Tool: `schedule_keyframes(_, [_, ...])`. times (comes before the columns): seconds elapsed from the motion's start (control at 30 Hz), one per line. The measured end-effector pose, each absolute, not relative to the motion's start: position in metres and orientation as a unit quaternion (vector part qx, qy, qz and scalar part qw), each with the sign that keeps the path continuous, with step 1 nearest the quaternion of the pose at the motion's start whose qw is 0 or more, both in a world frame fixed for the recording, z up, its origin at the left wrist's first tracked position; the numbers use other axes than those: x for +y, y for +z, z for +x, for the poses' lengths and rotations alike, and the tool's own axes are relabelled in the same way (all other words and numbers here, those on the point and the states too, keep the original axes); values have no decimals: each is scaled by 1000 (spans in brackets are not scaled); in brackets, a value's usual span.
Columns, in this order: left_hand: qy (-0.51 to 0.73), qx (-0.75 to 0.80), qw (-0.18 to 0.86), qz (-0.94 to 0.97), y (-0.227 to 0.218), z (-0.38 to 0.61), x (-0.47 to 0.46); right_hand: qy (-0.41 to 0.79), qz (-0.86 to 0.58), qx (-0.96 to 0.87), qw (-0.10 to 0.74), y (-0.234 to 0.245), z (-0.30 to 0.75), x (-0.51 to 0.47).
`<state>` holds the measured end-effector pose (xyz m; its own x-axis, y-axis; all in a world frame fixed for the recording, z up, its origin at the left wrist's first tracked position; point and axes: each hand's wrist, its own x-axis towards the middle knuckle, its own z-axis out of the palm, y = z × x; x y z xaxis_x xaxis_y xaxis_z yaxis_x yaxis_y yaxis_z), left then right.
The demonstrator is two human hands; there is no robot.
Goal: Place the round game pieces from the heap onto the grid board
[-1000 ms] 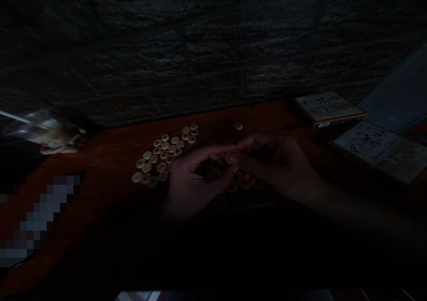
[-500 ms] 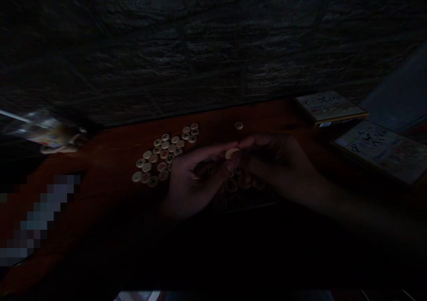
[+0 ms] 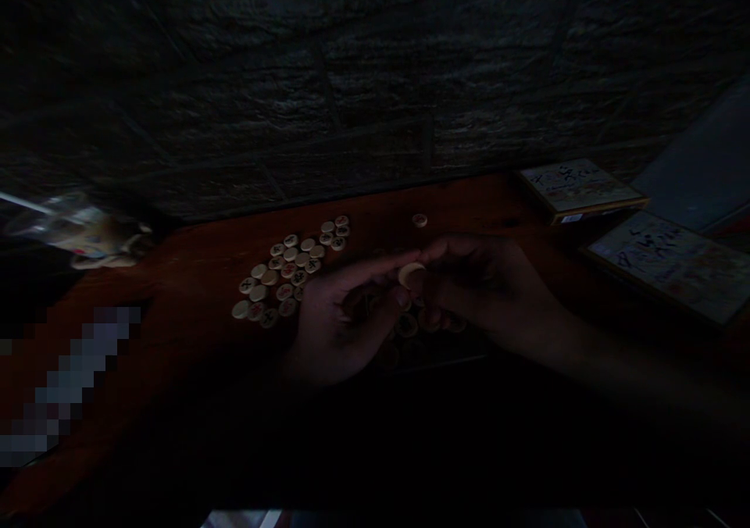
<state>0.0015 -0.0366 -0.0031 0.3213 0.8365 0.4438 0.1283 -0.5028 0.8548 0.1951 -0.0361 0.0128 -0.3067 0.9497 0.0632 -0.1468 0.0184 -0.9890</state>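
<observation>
A pale round Chinese chess piece (image 3: 411, 273) is pinched between my two hands, its plain side toward me. My right hand (image 3: 486, 282) grips it between thumb and fingers. The fingertips of my left hand (image 3: 345, 317) close on its left side. Beneath the hands, more chess pieces (image 3: 406, 325) lie in deep shadow, partly covered by the fingers. To the left of my left hand, a loose group of chess pieces (image 3: 284, 292) is spread on the wooden table (image 3: 199, 278), some showing red or black characters, others plain.
One single chess piece (image 3: 419, 220) lies beyond the hands. Two flat printed boxes (image 3: 580, 186) rest at the right. A clear plastic cup with a straw (image 3: 87, 231) stands at the far left. A dark stone-patterned wall (image 3: 363, 83) rises behind the table.
The piece between my hands has tilted, so more of its flat round side shows. Both hands stay almost in the same place, and the pieces on the table have not moved.
</observation>
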Motion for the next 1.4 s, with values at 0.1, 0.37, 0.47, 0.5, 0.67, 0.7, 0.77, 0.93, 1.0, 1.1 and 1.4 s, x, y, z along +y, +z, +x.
schedule_keyframes(0.1, [483,323,372,724,-3,3,-36,592,-370,-551,458,12,196,-36])
schedule_keyframes(0.37, [493,347,334,725,-5,4,-35,607,-363,-541,456,11,197,-36])
schedule_keyframes(0.47, [500,352,344,712,-1,6,-37,596,-364,-550,457,11,196,-36])
schedule_keyframes(0.5, [504,354,344,709,0,6,-37,595,-362,-553,458,11,196,-36])
schedule_keyframes(0.67, [514,366,336,699,2,5,-35,592,-352,-561,460,9,198,-36])
schedule_keyframes(0.7, [515,368,335,698,2,5,-34,593,-351,-561,459,8,198,-36])
schedule_keyframes(0.77, [515,374,332,696,2,5,-34,595,-353,-559,457,7,198,-35])
schedule_keyframes(0.93, [520,368,323,700,2,8,-36,606,-346,-543,467,4,197,-35])
schedule_keyframes(1.0, [516,363,328,703,2,8,-37,610,-345,-540,466,4,196,-35])
schedule_keyframes(1.1, [517,364,351,691,0,8,-35,614,-354,-531,465,5,196,-35])
schedule_keyframes(1.4, [531,362,456,616,-2,9,-29,480,-306,-644,510,7,198,-36])
